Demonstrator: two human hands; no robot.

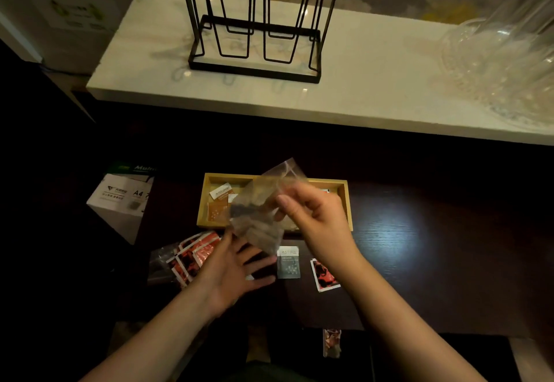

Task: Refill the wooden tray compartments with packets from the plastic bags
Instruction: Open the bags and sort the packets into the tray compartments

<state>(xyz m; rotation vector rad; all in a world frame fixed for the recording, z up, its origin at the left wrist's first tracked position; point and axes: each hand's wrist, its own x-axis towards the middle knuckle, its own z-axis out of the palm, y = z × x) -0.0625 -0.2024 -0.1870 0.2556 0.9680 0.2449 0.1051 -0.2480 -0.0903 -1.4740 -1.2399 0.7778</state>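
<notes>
I see my right hand point(311, 217) pinching a clear bag point(263, 202) over the wooden tray point(344, 202) holding brown packets point(218, 211), left hand point(233, 270) spread open.

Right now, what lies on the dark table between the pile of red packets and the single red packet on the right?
In the head view, between the red packets and the single red packet lie the left hand, open, and one grey packet.

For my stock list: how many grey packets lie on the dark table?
1. The grey packet lies flat on the dark table, between the left hand and a red packet. Others may be hidden under the hands.
</notes>
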